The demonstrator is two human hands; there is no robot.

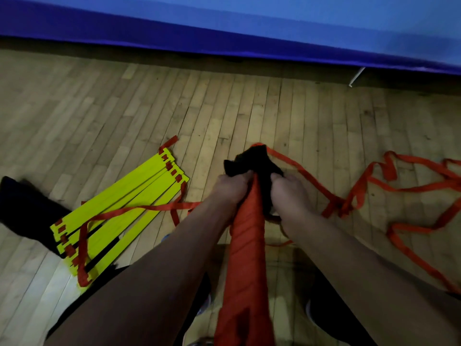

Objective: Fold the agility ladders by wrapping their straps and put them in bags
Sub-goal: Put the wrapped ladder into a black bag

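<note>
On a wooden gym floor (224,116), a person's left hand (230,187) and right hand (290,193) clench a black bag (252,163) over the far end of a ladder bundle (245,258) bound tight in red strap. A second ladder (119,211) lies unwrapped at left, yellow rungs fanned, loose strap (399,181) trailing right.

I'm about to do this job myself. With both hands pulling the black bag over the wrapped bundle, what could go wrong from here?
1. Both hands, left hand and right hand, grip the black bag at the far end of the red wrapped bundle; a snagged mouth could loosen the wraps.
2. Loose red straps lie tangled on the floor near the feet: a likely trip or snag.
3. The yellow ladder rungs lie fanned, not stacked.
</note>
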